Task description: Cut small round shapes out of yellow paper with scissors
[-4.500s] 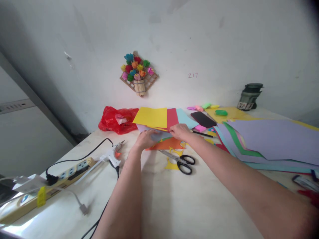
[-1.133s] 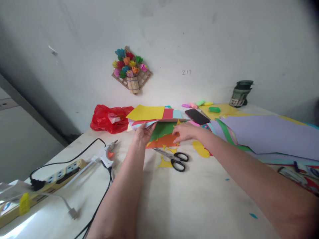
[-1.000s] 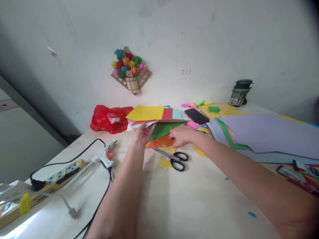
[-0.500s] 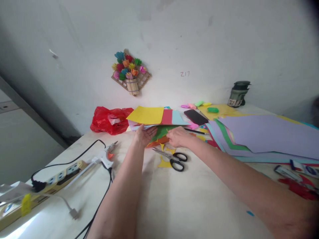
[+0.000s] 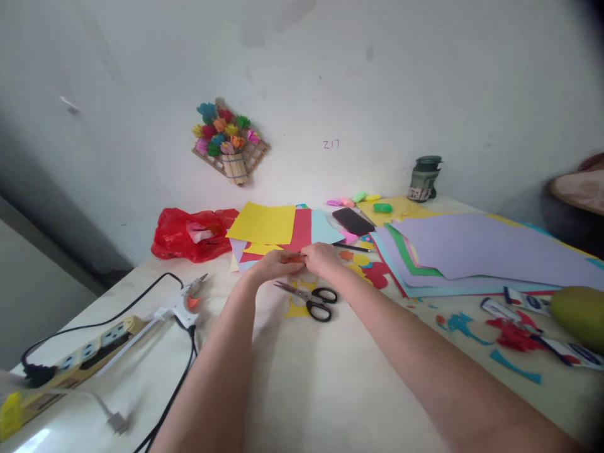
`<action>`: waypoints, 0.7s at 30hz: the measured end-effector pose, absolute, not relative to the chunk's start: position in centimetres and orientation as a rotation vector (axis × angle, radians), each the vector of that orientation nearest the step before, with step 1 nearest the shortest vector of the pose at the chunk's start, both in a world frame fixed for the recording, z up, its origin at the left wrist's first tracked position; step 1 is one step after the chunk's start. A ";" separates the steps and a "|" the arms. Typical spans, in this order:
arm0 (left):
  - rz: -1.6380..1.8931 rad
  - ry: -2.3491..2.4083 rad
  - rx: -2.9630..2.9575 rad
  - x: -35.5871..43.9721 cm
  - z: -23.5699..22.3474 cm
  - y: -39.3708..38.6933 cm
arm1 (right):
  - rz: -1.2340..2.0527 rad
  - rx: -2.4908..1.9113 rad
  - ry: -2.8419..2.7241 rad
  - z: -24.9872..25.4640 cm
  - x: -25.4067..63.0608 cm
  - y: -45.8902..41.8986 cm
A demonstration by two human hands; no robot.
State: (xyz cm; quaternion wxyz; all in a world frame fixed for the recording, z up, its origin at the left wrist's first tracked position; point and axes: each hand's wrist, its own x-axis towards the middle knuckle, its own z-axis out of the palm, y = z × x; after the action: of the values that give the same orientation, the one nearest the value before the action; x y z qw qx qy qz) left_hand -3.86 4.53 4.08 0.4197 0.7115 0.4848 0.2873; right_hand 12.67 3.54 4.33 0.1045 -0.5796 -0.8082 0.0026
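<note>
My left hand (image 5: 277, 264) and my right hand (image 5: 323, 258) meet above the table, fingertips touching. Both are closed on a piece of orange paper (image 5: 296, 258); only a sliver of it shows between the fingers. Just behind them lies a stack of coloured paper, with a yellow sheet (image 5: 264, 221), a red sheet (image 5: 302, 228) and a light blue sheet (image 5: 324, 228) on top. In front of my hands, scissors (image 5: 309, 299) with black handles rest partly open on yellow paper scraps (image 5: 296, 308).
A hot glue gun (image 5: 184, 305) and a power strip (image 5: 89, 352) with cords lie at left, near a red plastic bag (image 5: 191, 234). To the right are a phone (image 5: 353, 221), large lilac sheets (image 5: 462, 242), blue scraps (image 5: 514, 367) and a bottle (image 5: 424, 179).
The lifted paper stack has been let down flat. My hands have come together, now gripping orange paper. The view has turned slightly right.
</note>
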 end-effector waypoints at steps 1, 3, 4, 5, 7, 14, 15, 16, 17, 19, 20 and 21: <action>0.743 1.196 1.791 -3.9 4.0 4.6 | 0.024 -1.711 -2.334 4.1 12.7 3.5; 0.815 1.244 1.861 -3.9 3.7 4.7 | 0.068 -1.713 -2.254 3.6 12.7 3.6; 0.840 1.307 1.921 -3.9 3.6 4.8 | 0.090 -1.705 -2.223 3.3 12.7 3.6; 0.848 1.389 1.989 -3.9 3.5 4.9 | 0.111 -1.691 -2.196 3.1 12.7 3.7; 0.802 1.549 2.130 -3.9 3.5 5.1 | 0.144 -1.654 -2.154 2.7 12.7 3.7; 0.663 1.684 2.256 -4.2 4.1 4.3 | 0.291 -1.558 -2.080 2.3 13.3 3.7; 0.688 1.677 2.251 -4.3 4.2 4.3 | 0.316 -1.547 -2.075 2.2 13.4 3.8; 0.708 1.662 2.246 -4.4 4.2 4.4 | 0.336 -1.537 -2.071 2.2 13.4 3.8; 0.725 1.646 2.239 -4.5 4.1 4.5 | 0.351 -1.530 -2.064 2.1 13.5 3.9; 0.755 1.616 2.218 -4.8 3.9 4.7 | 0.376 -1.513 -2.044 2.0 13.5 4.0; 0.767 1.606 2.204 -4.9 3.8 4.8 | 0.389 -1.507 -2.031 1.9 13.5 4.1; 0.778 1.599 2.188 -5.0 3.8 4.9 | 0.408 -1.501 -2.024 1.9 13.5 4.1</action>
State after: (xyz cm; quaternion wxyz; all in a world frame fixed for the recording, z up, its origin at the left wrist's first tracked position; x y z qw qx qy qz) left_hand -5.01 4.90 3.77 0.1602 0.7659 0.5599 0.2724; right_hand 13.47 4.10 1.92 0.2901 -0.5627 -0.7588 0.1531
